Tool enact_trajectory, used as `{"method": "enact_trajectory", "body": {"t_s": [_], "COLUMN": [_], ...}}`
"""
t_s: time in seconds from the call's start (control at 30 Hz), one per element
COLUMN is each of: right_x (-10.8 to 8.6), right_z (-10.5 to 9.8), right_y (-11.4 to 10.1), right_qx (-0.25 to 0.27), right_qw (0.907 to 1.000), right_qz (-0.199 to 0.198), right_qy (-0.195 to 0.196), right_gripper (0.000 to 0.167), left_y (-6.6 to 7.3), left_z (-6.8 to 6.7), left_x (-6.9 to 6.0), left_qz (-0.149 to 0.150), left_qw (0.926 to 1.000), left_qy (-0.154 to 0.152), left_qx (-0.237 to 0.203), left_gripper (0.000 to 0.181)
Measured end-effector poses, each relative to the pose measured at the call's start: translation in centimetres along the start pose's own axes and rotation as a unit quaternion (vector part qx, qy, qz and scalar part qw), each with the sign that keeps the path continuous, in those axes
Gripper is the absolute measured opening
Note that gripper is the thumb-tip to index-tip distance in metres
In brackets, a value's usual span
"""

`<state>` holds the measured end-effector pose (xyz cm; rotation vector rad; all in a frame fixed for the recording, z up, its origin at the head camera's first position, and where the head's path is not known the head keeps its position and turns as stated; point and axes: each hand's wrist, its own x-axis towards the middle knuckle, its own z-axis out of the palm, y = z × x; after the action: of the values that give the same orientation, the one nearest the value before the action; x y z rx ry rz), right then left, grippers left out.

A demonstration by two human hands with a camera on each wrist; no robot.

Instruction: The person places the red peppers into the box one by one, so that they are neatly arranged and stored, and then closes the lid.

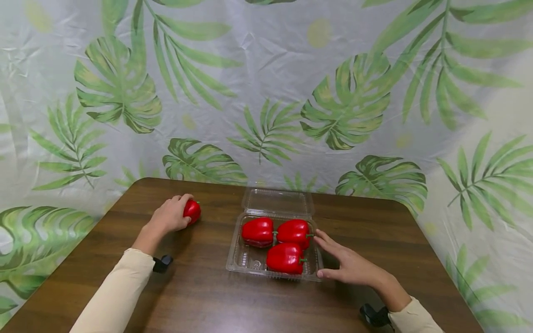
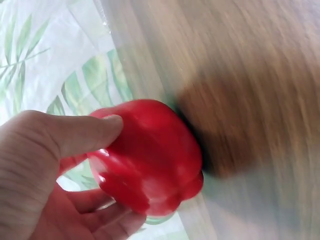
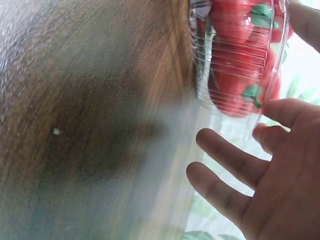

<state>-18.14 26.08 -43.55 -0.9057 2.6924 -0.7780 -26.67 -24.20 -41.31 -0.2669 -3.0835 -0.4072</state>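
My left hand [image 1: 170, 215] grips a red bell pepper [image 1: 192, 211] at the left of the table; in the left wrist view the thumb lies across the pepper [image 2: 150, 155] with the fingers around its other side. Three more red peppers [image 1: 257, 231] lie in a clear plastic container [image 1: 236, 259] at the middle, its lid [image 1: 276, 202] folded back. Beside the container's right edge is my right hand [image 1: 354, 266], its fingers spread. In the right wrist view, fingers of the right hand [image 3: 285, 165] are at the rim of the container [image 3: 202, 85].
The brown wooden table [image 1: 216, 305] has rounded far corners. Behind it hangs a pale curtain [image 1: 275, 78] with green leaf patterns. A dark wrist device [image 1: 162, 263] is by the left sleeve, another [image 1: 374, 315] by the right.
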Motion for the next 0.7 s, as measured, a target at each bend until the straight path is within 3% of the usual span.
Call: {"method": "enact_trajectory", "body": {"t_s": [0.37, 0.7], "right_x": [0.1, 0.1], "right_z": [0.0, 0.0], "right_y": [0.0, 0.1], "right_qx": [0.005, 0.009], "right_qw": [1.0, 0.9999], "right_qz": [-0.001, -0.006], "right_qy": [0.004, 0.006], "right_gripper": [0.087, 0.086], "left_y": [-0.6, -1.3], "left_z": [0.2, 0.6], "left_x": [-0.4, -1.0], "left_qz": [0.028, 0.099], "left_qw": [0.9993, 0.9932], "left_qy": [0.0, 0.028], "left_qx": [-0.024, -0.055], "left_gripper": [0.054, 0.054]}}
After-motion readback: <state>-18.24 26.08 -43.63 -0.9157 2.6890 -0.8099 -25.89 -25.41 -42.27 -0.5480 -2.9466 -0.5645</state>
